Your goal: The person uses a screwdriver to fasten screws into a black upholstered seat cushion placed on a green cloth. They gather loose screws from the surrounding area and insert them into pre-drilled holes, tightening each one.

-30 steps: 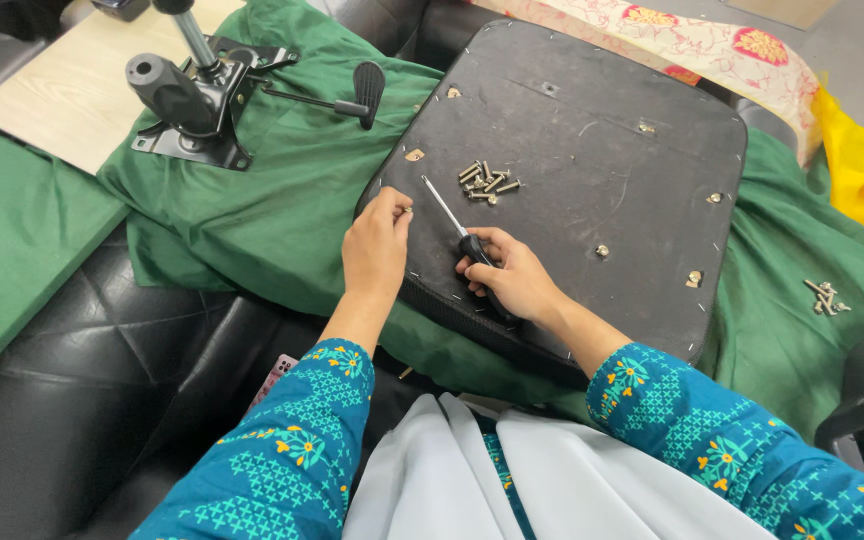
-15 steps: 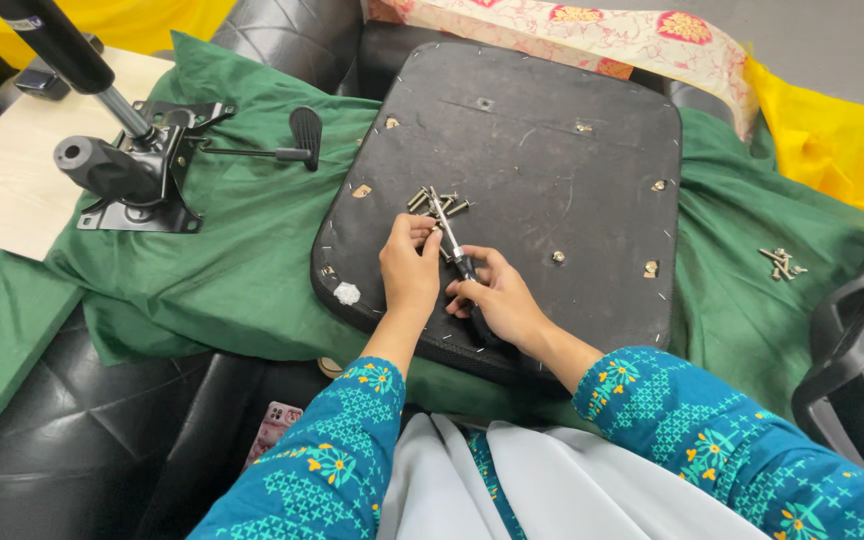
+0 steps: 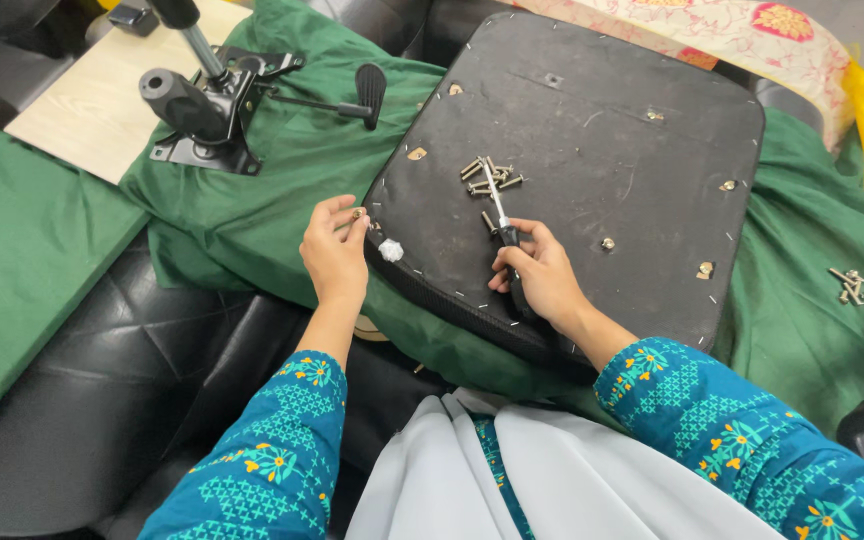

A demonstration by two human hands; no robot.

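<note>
A black chair seat base (image 3: 612, 170) lies upside down on green cloth. My right hand (image 3: 542, 275) grips a screwdriver (image 3: 497, 205) whose shaft points up toward a pile of several screws (image 3: 487, 172) on the base. One loose screw (image 3: 489, 222) lies beside the shaft. My left hand (image 3: 334, 250) is at the base's left edge and pinches a small screw (image 3: 357, 213) between its fingertips. A small white scrap (image 3: 391, 250) sits at the base's corner next to that hand.
A black chair tilt mechanism with lever (image 3: 217, 100) rests on the green cloth (image 3: 252, 210) at upper left, beside a wooden board (image 3: 102, 110). More screws (image 3: 852, 287) lie on the cloth at right. Black leather cushions (image 3: 82, 400) are at lower left.
My left hand has moved away from the screwdriver to the base's left edge and now pinches a screw. My right hand still holds the screwdriver.
</note>
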